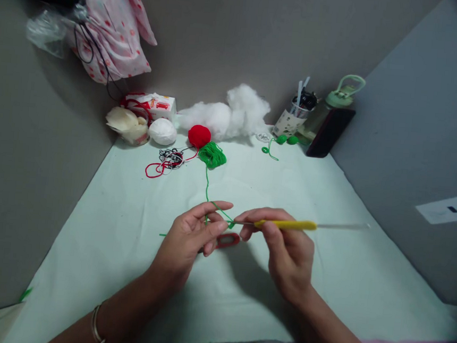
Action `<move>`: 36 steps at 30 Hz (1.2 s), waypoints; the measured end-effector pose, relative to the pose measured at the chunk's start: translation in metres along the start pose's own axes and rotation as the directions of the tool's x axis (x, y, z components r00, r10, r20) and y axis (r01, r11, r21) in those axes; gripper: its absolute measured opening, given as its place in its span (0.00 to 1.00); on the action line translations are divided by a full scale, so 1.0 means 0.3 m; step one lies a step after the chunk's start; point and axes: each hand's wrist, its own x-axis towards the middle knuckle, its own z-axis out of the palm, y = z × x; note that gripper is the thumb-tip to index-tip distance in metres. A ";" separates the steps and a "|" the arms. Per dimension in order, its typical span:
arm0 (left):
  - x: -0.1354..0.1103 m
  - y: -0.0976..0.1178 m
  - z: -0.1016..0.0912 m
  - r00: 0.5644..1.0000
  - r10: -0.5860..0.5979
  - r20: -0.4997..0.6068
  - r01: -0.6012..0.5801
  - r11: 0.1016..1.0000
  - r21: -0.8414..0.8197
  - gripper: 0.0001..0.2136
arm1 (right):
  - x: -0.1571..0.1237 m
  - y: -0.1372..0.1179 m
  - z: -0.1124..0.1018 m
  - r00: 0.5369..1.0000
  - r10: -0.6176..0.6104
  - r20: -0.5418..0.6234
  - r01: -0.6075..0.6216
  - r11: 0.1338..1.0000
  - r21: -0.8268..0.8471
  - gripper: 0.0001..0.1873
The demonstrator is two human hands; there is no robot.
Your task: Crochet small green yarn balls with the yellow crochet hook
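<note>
My left hand pinches a small piece of green crochet work between thumb and fingers, with the yarn running over its raised index finger. That green yarn leads back to a green skein on the table. In my right hand is a crochet hook with a yellow handle, its thin tip meeting the green stitches. The hook's other metal end points to the right. Below the hands, an orange-red handled item, perhaps scissors, lies partly hidden by my left fingers.
Behind the skein sit a red yarn ball, a white yarn ball, tangled black and red yarn and white stuffing. Small green pieces, a pen cup, a bottle and a dark phone stand back right.
</note>
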 end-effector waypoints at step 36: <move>0.005 0.013 -0.002 0.985 -0.153 0.078 0.166 0.963 -0.212 0.14 | 0.010 -0.007 -0.005 0.994 -0.026 -0.102 0.021 0.998 -0.057 0.11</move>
